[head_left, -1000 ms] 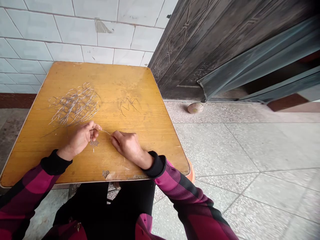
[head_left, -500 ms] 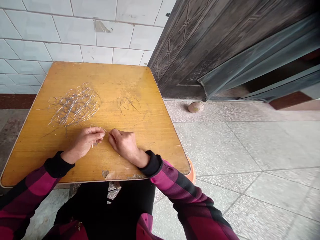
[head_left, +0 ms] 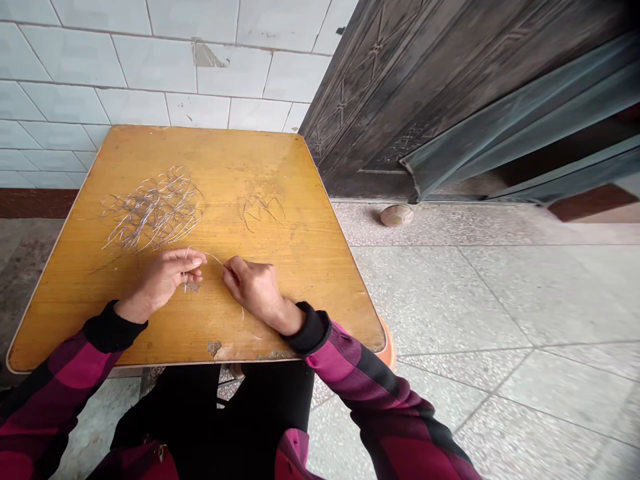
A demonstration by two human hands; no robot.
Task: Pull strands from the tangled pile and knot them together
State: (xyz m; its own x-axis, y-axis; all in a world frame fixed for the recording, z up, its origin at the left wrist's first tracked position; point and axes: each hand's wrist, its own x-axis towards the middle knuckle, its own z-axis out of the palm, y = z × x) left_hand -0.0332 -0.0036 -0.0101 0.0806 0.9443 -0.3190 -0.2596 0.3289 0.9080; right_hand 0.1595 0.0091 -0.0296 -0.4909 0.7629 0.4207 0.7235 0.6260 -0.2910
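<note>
Between the left hand (head_left: 163, 280) and the right hand (head_left: 251, 289), both pinched tight, one thin wire (head_left: 214, 259) held up off the table (head_left: 310, 267) so it stays straight, with the big wire pile (head_left: 153, 217) just past the left hand.

1. This looks like a home's entryway.
2. White tiles (head_left: 150, 70) line the wall above a red skirting (head_left: 35, 203).
3. An embossed metal door (head_left: 400, 87) meets a terrazzo floor (head_left: 500, 300).
4. A worn table (head_left: 290, 207) holds loose wire (head_left: 153, 217).
</note>
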